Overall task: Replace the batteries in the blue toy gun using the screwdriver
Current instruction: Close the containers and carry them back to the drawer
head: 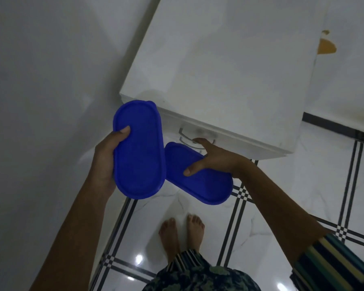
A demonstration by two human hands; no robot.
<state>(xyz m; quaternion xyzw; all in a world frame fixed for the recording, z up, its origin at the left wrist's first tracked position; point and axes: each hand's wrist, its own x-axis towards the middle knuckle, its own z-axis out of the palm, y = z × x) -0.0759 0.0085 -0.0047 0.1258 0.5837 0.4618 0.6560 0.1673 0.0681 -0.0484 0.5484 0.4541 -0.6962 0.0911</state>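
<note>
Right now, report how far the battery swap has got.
Done: nothing visible; none of the task's own items are in view. In hand: left grip holds a blue oval plastic lid, right grip holds a second blue oval plastic lid by the drawer handles of the white cabinet. Left: the whole job.

Dim, bluish light; glare spots on glossy floor [139, 259]; soft focus.

A home: a white cabinet [219, 76] with drawer handles [189, 136] stands against the plain wall, and before it bare feet [181, 234] rest on glossy marble-look floor tiles [282, 206].
</note>
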